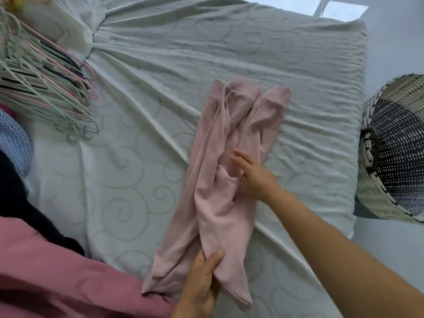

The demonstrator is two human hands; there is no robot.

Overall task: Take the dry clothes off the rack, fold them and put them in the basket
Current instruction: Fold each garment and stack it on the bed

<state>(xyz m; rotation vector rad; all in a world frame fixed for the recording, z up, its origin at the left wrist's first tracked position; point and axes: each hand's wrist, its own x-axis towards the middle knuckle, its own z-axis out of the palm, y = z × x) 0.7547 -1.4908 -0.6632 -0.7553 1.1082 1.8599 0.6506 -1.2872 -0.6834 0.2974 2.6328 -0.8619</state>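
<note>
While pink garment (pixel 218 203) lies on swirled bedsheet (pixel 137 157) | left grip (pixel 202 288) pinches it | right grip (pixel 254 177) pressing flat, fingers straight | wicker basket (pixel 371 193) beside bed

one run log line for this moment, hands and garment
stage: folding | pink garment: laid out on bed | left hand: holds near end | right hand: flat on middle | basket: right of bed
</note>
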